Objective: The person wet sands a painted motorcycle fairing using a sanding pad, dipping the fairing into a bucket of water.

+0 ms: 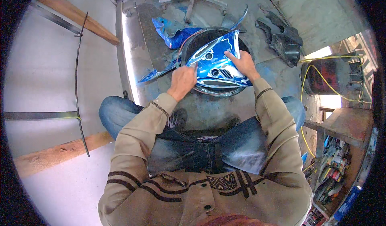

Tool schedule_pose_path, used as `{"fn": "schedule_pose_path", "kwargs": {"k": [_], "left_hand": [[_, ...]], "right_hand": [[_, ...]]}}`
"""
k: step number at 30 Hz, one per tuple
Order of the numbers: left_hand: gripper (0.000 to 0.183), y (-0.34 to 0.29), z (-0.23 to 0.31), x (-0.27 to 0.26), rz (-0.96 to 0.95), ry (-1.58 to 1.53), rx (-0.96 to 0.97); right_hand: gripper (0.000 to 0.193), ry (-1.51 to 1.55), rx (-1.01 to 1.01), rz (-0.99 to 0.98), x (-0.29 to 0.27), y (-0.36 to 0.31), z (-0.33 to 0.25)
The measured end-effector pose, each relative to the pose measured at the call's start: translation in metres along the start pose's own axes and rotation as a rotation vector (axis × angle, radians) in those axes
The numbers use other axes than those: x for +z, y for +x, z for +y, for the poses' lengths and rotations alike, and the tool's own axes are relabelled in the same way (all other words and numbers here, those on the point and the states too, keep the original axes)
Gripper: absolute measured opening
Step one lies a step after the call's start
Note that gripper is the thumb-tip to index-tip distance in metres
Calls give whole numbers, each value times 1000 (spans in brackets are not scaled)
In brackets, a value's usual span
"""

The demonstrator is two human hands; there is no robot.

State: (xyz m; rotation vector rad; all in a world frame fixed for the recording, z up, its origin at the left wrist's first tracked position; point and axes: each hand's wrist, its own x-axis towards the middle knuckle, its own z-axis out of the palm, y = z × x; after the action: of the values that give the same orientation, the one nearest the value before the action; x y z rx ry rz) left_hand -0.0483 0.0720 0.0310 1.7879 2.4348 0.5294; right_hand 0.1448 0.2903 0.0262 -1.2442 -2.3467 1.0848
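Note:
A glossy blue and white motorcycle fairing panel [223,61] with round holes and a slotted vent lies tilted over a round black tub [193,45]. My left hand [183,82] is closed at the panel's left edge, fingers curled out of sight; whether it also holds something small I cannot make out. On the opposite side my right hand [244,65] grips the panel, thumb on its upper face and the other fingers hidden. The tub stands on the floor in front of my bent knees.
Another blue panel [175,35] and a pointed blue strip [155,76] lie left of the tub. Black plastic parts [281,41] rest to the right. A wheeled chair base [193,2] stands beyond. A yellow hose [302,101], a dark tank [333,77] and a cluttered shelf [345,125] line the right side.

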Motion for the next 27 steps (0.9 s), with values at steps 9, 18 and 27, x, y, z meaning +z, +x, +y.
{"fn": "schedule_pose_path", "kwargs": {"k": [9, 18, 27], "left_hand": [[30, 9, -9, 1, 49, -30, -67], [29, 0, 2, -2, 27, -18, -15], [26, 0, -3, 4, 48, -1, 31]], "right_hand": [[68, 71, 22, -61, -4, -4, -12], [69, 15, 34, -34, -2, -1, -9], [65, 0, 26, -75, -9, -6, -20]]}}
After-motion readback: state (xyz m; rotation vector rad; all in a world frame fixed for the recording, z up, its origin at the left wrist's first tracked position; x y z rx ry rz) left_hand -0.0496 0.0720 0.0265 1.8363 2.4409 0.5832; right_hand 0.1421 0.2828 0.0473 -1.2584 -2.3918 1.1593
